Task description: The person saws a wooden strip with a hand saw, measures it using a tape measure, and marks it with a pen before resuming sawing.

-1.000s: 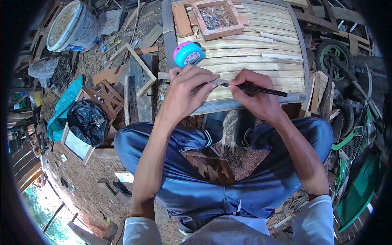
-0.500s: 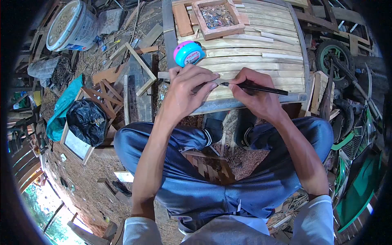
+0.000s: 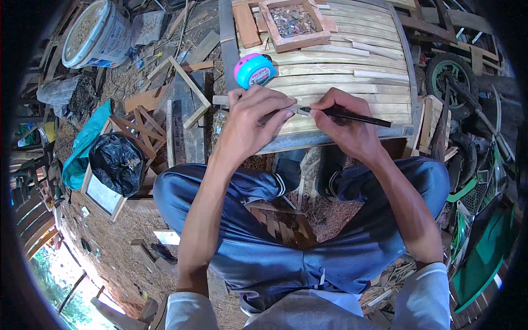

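Note:
Over the near edge of the slatted wooden table, my left hand (image 3: 257, 113) is closed around a thin pale strip (image 3: 221, 100), whose end juts out to the left past the fingers. Most of the strip is covered by this hand. My right hand (image 3: 349, 122) pinches a black pen (image 3: 366, 118), its rear end sloping down to the right. The pen's tip meets the strip, or lies very close to it, just beyond my left fingertips. A blue and pink tape measure (image 3: 254, 70) rests on the slats above my left hand.
Further back on the table (image 3: 379, 102) sit a wooden box (image 3: 297, 43) of small metal bits, a brown block (image 3: 246, 26) and loose wood strips. A bucket (image 3: 99, 36), a black plastic bag (image 3: 116, 165) and wood offcuts lie left. A wheel (image 3: 450, 77) stands right.
My right hand and the pen have shifted very slightly, with the pen's rear end a little further right. My left hand and the strip stay in nearly the same place.

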Motion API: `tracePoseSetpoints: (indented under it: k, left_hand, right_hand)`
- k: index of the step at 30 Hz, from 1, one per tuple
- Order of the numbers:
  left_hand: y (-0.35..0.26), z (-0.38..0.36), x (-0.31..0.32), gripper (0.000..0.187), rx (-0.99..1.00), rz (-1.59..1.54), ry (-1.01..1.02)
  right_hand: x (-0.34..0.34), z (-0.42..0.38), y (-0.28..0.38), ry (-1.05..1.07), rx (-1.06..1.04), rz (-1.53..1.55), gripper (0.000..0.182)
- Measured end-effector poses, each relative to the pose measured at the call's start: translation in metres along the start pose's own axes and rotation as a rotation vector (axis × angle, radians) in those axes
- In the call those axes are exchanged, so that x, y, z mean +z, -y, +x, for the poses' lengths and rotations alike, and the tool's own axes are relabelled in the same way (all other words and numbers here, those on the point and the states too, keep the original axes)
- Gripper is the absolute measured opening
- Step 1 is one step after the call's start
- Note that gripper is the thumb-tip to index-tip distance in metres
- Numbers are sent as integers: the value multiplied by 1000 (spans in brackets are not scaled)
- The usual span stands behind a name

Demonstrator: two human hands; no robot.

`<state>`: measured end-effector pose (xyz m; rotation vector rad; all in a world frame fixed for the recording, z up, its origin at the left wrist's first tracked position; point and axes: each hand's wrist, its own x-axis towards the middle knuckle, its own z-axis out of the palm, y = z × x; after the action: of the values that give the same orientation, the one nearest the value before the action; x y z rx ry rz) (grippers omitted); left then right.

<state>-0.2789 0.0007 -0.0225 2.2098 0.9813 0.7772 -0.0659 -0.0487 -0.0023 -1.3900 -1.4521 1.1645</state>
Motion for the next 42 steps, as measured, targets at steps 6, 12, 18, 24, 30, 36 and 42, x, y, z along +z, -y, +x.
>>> tracePoseSetpoints:
  k: [6,12,18,24,30,36,42]
  left_hand:
    - [0,0,1,21,-2,-3,0]
    - [1,0,1,21,0,1,4]
    - [2,-1,1,21,0,0,8]
    - [2,0,1,21,-3,-12,7]
    - [3,-2,1,20,-2,-21,9]
    - [-5,0,-2,19,95,88,4]
    - [-13,-4,2,22,263,135,-66]
  right_hand:
    - [-2,0,4,16,82,-7,12]
    - [0,0,6,9,62,-2,11]
    - [-2,0,7,19,66,-39,10]
    - [-2,0,5,26,86,-26,9]
    - [-3,9,8,-121,120,18,12]
    - [-17,27,7,-50,316,-121,37]
    - [-11,24,16,-200,90,-451,41]
